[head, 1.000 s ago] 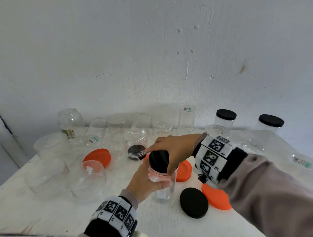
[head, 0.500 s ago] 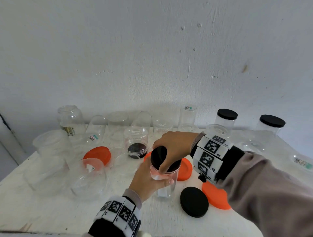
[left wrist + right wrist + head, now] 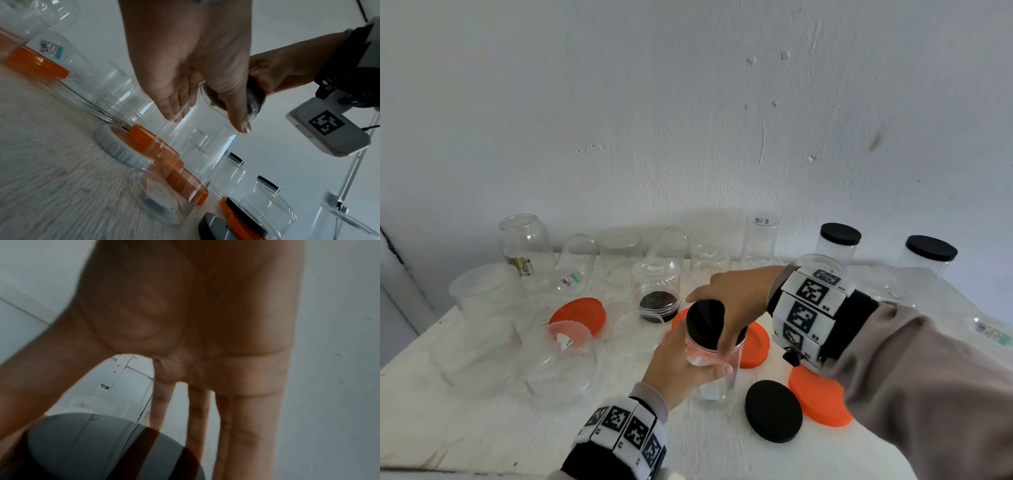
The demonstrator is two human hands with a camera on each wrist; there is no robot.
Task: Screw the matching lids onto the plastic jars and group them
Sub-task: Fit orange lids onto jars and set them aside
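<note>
Beside loose black lid (image 3: 773,410), hand-held jar (image 3: 717,377)

Held jar (image 3: 717,377): clear glossy plastic, smooth-walled. Its lid (image 3: 703,320): black, matt. Loose black lid (image 3: 773,411): matt. Orange lids (image 3: 820,399): matt plastic, ribbed edges. Table (image 3: 482,428): white, rough, scuffed. Wall (image 3: 688,120): white, pitted plaster. Sleeve (image 3: 928,394): grey cloth.
</note>
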